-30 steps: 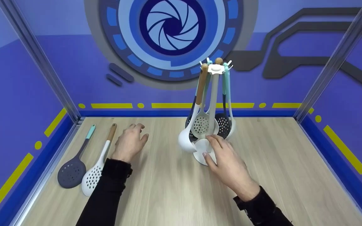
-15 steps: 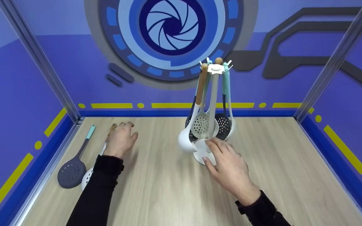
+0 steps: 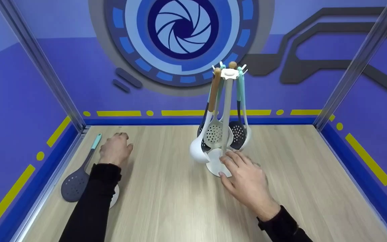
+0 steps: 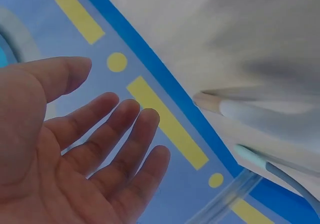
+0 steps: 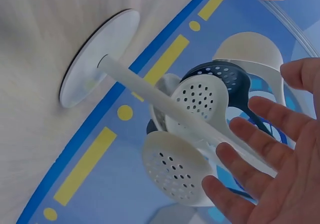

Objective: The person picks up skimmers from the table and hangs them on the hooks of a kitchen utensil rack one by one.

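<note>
My left hand (image 3: 115,149) hovers palm down over a white skimmer (image 3: 115,196), its fingers loosely bent and holding nothing. Sleeve and hand hide most of that skimmer in the head view; the left wrist view shows its wood-tipped handle (image 4: 207,102) lying on the table, apart from the fingers. Left of it lies a dark grey skimmer (image 3: 75,185) with a teal handle end. My right hand (image 3: 249,179), relaxed and with nothing in its grasp, is beside the round base (image 3: 215,164) of a white utensil stand (image 3: 227,107).
Around the stand hang a white ladle (image 3: 200,151), a pale skimmer (image 3: 215,134), a black skimmer (image 3: 238,134) and other utensils. Blue panels and metal posts (image 3: 50,74) enclose the wooden table (image 3: 170,188) at the back and sides.
My left hand has moved left, from beside the white skimmer to over its handle, covering it. My right hand has drawn back slightly from the stand's pole. The utensils have stayed put.
</note>
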The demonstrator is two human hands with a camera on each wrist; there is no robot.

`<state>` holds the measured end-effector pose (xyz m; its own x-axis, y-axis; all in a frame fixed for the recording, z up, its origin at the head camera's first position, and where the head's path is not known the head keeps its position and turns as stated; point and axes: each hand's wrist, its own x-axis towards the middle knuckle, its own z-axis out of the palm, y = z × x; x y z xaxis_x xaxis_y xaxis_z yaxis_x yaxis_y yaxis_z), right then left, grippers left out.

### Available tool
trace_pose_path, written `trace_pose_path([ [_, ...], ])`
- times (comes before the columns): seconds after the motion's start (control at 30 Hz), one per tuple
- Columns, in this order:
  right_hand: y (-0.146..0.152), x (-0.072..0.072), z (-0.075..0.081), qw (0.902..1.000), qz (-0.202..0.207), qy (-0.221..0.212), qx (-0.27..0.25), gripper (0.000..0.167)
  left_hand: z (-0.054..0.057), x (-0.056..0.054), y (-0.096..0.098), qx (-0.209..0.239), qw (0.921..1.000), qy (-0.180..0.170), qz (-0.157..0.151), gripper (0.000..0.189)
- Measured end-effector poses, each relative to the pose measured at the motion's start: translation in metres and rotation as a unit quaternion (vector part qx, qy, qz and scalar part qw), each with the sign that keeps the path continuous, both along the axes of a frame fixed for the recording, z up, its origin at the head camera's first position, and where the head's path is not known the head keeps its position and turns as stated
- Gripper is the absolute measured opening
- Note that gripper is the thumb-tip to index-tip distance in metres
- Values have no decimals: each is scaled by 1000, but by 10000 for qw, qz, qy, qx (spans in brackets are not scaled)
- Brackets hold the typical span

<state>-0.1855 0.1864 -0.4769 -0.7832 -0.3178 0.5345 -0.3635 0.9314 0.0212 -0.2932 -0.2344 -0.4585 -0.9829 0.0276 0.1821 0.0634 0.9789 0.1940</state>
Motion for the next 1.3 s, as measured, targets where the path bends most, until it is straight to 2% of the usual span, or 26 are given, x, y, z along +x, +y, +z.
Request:
trace_pose_path([
  [0.17,3,1,-4,9994,113,-10,324,47,-4,0,-11,-429,9990,-37,71,53],
  [0.27,5,2,-6,9987,169,-58,473,48,-6,1,-17,-538,9982,-271,69,63],
  [0.4,6,3,-9,9984,225,-73,518,48,-7,3,-24,-420,9966,-703,31,69],
  [0.57,7,5,-13,9978,265,-118,596,48,-7,3,-33,-268,9920,-1198,276,52],
  [0.9,9,5,-19,9975,336,-32,614,48,-9,4,-40,-121,9816,-1817,571,28],
  [1.17,10,5,-23,9972,335,-147,656,50,-13,8,-39,28,9764,-2023,757,24],
  [1.3,10,6,-25,9972,319,-174,648,50,-12,8,-39,47,9758,-2062,723,19],
])
